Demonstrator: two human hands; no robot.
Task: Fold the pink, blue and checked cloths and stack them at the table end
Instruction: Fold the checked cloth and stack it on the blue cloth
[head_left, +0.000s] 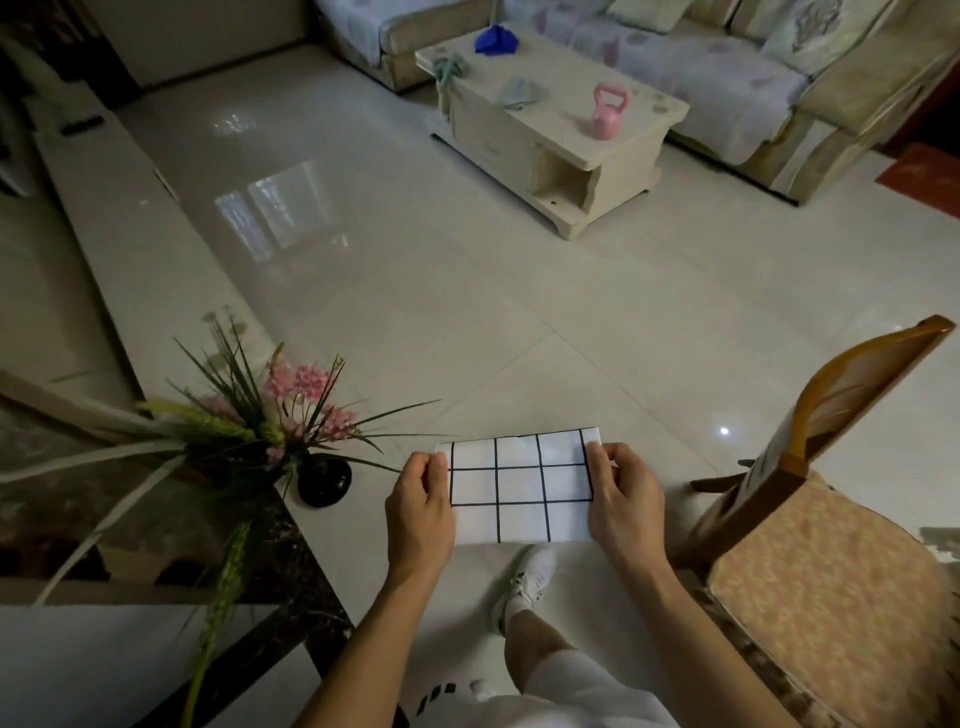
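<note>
I hold a folded white cloth with a black check grid (519, 488) flat in the air in front of me, above the floor. My left hand (422, 506) grips its left edge and my right hand (626, 506) grips its right edge. Far ahead stands a cream coffee table (613, 148). On its far end lies a crumpled blue cloth (496, 40). Two pale green cloths rest there too, one (451, 66) hanging over the left corner, the other (522, 89) lying near the middle. No pink cloth is visible.
A pink kettlebell (607, 111) stands on the coffee table. A vase of flowers (324, 480) sits on a counter corner at my left. A wooden chair with a cushion (841, 587) is at my right. Sofas (727, 67) line the back. My foot (527, 577) is on the tiled floor.
</note>
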